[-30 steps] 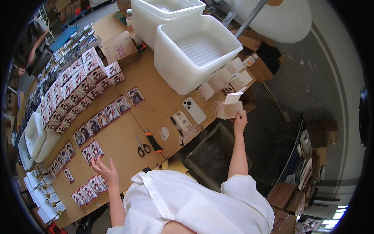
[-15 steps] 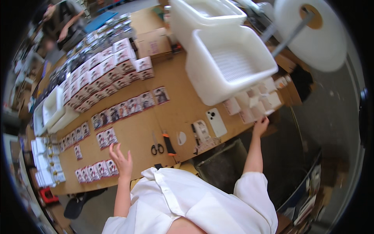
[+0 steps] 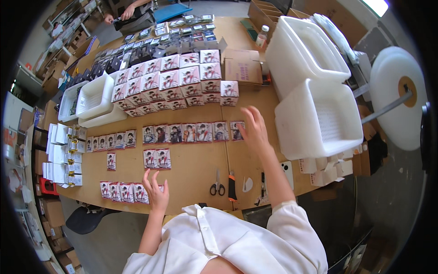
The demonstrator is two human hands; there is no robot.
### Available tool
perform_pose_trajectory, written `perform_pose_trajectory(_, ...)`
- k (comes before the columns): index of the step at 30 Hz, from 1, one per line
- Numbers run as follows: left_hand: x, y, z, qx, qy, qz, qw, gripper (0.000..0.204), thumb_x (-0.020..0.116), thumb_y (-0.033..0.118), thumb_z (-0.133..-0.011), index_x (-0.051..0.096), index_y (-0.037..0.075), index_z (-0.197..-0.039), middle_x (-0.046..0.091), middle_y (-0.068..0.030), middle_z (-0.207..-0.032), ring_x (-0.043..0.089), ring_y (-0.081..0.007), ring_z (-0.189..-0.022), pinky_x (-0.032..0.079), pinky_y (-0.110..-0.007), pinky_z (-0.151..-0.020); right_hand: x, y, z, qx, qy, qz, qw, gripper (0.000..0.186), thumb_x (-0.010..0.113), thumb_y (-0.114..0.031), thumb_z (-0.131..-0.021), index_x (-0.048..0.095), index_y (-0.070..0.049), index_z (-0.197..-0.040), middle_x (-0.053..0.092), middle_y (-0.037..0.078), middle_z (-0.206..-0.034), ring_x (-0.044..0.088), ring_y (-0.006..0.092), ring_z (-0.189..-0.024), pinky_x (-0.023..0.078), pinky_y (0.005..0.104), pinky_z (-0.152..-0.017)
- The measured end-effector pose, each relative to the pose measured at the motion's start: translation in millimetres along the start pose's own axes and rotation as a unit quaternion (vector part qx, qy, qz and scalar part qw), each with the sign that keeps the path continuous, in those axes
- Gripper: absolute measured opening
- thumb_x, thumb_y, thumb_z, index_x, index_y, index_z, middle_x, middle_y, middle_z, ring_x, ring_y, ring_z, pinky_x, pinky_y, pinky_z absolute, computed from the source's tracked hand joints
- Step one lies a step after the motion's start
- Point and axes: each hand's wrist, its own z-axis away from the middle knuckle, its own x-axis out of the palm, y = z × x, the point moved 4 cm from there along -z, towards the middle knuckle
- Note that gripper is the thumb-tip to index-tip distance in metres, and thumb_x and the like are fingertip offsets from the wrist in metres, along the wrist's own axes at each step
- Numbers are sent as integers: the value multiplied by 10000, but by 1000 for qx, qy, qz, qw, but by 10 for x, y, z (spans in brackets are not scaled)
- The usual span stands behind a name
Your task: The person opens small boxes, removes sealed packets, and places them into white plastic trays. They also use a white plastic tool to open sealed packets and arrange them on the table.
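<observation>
My left hand [image 3: 156,192], fingers apart and empty, hovers just below a pair of red-and-white illustrated packets [image 3: 163,159], over the right end of a lower row of similar packets [image 3: 127,192]. My right hand [image 3: 254,129] is raised with fingers spread, beside and partly over the rightmost packet [image 3: 236,131] of the long middle row [image 3: 175,133], holding nothing visible. Pink-and-white printed boxes [image 3: 179,78] are stacked beyond that row, one short stack [image 3: 229,89] standing just above my right hand. A shorter packet row [image 3: 111,142] and a single packet [image 3: 111,162] lie at the left.
White plastic tubs [image 3: 292,118] fill the table's right, above folded cartons [image 3: 326,171]. Scissors [image 3: 217,188], an orange-black tool [image 3: 232,192] and a phone [image 3: 286,173] lie near the front edge. Trays [image 3: 93,96] and white boxes [image 3: 61,155] are left. Another person's hands [image 3: 127,13] work beyond.
My right hand has let go of a small folded carton at the table's right and moved left toward the middle packet row, fingers now spreading. The view has turned, shifting the whole scene.
</observation>
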Motion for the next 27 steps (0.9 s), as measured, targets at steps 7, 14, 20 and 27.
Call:
perform_pose_trajectory(7, -328, -523, 22, -65, 68, 10, 996, 417, 672, 48, -777, 519, 13, -1164, 383, -212, -1302, 382, -386, -1220, 340, -482, -1001, 1210, 706, -1528, 38, -145, 7, 989, 1146, 876, -241, -542, 206, -91, -1459, 261, 193, -1466, 265, 381, -1342, 278, 468, -1097)
perform_pose_trajectory(14, -440, -909, 115, -123, 97, 13, 988, 389, 664, 61, -792, 529, 7, -1152, 384, -218, -1296, 394, -383, -1208, 349, -465, -997, 1459, 436, -1939, 12, -195, 162, 967, 1021, 856, -193, -500, 348, -121, -1383, 388, 168, -1343, 377, 372, -1241, 366, 512, -995)
perform_pose_trajectory(20, -299, -855, -9, -111, 81, 59, 989, 393, 679, 75, -786, 546, 38, -1154, 379, -211, -1316, 391, -380, -1208, 357, -453, -995, 1132, 208, -1694, -24, -113, 220, 969, 749, 769, -58, -593, 442, -65, -1267, 452, 196, -1258, 424, 392, -1176, 393, 479, -964)
perform_pose_trajectory(27, -48, -612, 175, -129, -41, 323, 937, 373, 671, 123, -837, 535, 7, -1165, 530, -144, -1182, 596, -215, -972, 521, -326, -770, 570, -1044, -238, 32, 19, 14, 999, 656, 735, -85, -706, 390, -32, -1261, 469, 206, -1188, 496, 383, -1068, 459, 409, -914)
